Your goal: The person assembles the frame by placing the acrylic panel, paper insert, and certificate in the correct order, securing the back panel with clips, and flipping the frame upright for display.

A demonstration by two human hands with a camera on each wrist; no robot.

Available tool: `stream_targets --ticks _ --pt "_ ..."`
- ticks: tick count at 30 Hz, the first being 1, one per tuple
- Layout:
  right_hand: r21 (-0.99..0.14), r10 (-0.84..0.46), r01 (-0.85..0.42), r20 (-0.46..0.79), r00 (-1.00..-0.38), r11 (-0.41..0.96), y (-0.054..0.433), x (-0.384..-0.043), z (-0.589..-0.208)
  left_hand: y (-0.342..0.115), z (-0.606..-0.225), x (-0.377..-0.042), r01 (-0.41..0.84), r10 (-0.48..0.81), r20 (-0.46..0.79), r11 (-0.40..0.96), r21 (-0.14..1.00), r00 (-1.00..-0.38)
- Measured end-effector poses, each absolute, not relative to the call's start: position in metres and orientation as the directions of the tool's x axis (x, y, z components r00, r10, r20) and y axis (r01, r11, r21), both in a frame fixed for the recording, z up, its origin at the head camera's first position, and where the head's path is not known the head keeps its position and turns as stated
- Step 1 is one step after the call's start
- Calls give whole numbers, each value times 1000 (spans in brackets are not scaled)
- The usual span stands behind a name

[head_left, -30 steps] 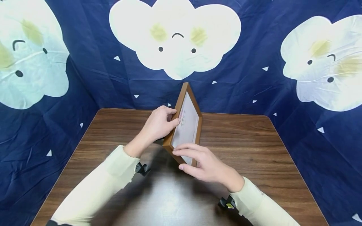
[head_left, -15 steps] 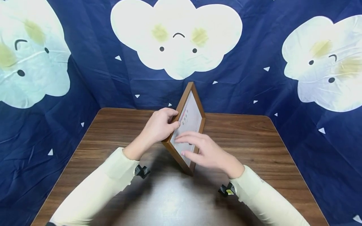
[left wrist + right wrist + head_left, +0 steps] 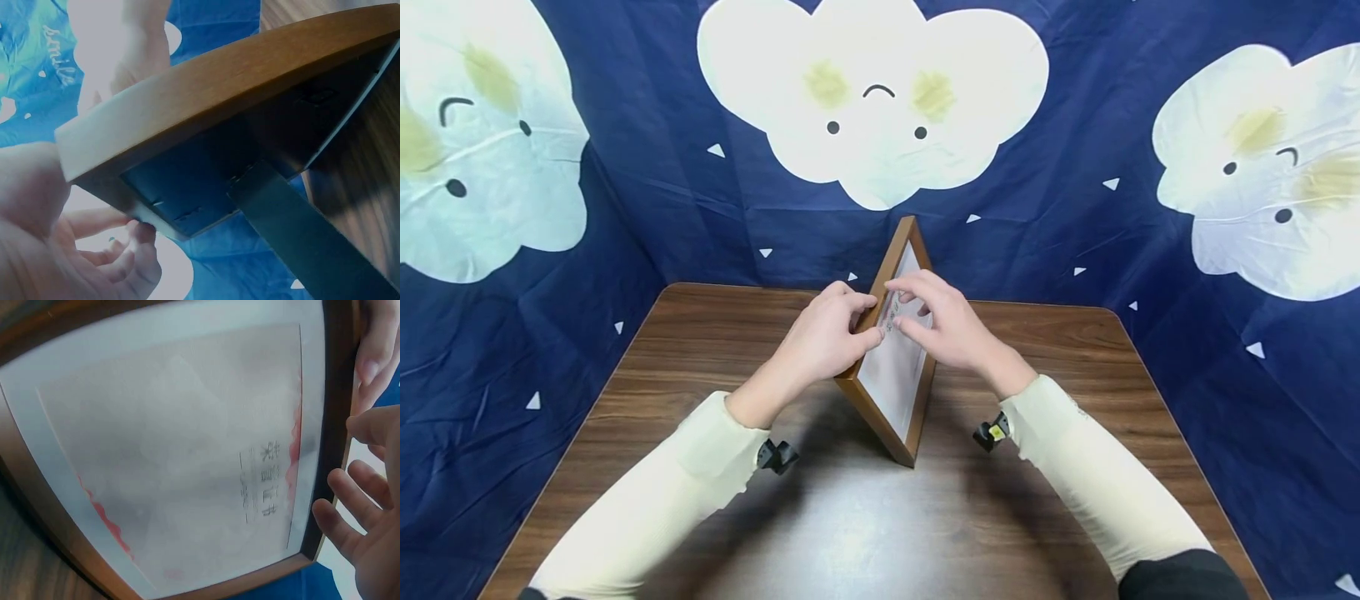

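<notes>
A brown wooden picture frame (image 3: 917,417) stands on edge on the table, leaning, its glazed front turned to the right. Inside it lies a pale certificate (image 3: 187,425) with red wavy borders and printed characters. My left hand (image 3: 826,333) grips the frame's upper rail, thumb on the front side and fingers behind. My right hand (image 3: 947,321) is at the front near the same rail, fingers loosely bent, fingertips at the rim. Whether they press on it is unclear. On the dark back, a flat support leg (image 3: 306,231) sticks out, seen in the left wrist view.
The brown wood-grain table (image 3: 1037,400) spreads around the frame. Blue cloth (image 3: 647,192) with white clouds hangs behind and on both sides. Dark wrist cameras sit below both cuffs, one a black block (image 3: 777,457) on the left.
My right hand has moved from the frame's near lower corner up and away along its front to the upper rail. The frame has shifted slightly right, with my left hand still gripping it.
</notes>
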State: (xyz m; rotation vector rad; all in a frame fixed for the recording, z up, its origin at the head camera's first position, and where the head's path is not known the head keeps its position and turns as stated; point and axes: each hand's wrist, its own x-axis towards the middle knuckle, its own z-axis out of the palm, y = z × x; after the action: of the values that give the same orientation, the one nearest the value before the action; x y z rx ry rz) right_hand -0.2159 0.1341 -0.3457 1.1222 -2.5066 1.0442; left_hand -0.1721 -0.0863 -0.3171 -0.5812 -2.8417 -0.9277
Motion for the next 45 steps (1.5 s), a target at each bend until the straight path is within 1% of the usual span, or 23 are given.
stream_targets --ticks 5,11,18,22,26,36,41,45 --pt "-481 -588 -707 400 -703 518 132 -229 -341 -86 -314 -167 412 361 202 746 523 -910" --pt "-415 -601 -707 374 -707 573 132 -238 -336 -87 -311 -163 403 370 170 760 511 -913" --pt "-418 -614 -674 289 -734 609 134 -243 -329 -91 -309 -165 408 385 151 774 485 -911" --pt "-413 -612 -657 255 -748 631 136 -244 -326 -95 -309 -169 414 387 163 761 500 -908" --pt "-384 -601 -654 265 -754 652 138 -246 -325 -98 -309 -171 408 367 184 758 509 -912" --pt "-352 -561 -631 289 -776 692 145 -250 -328 -106 -314 -176 382 304 238 809 448 -922" --pt "-320 -542 -613 288 -789 722 149 -252 -327 -110 -315 -178 390 300 266 816 426 -916" --pt "-319 -526 -592 275 -805 740 153 -253 -325 -112 -315 -179 392 301 275 832 392 -913"
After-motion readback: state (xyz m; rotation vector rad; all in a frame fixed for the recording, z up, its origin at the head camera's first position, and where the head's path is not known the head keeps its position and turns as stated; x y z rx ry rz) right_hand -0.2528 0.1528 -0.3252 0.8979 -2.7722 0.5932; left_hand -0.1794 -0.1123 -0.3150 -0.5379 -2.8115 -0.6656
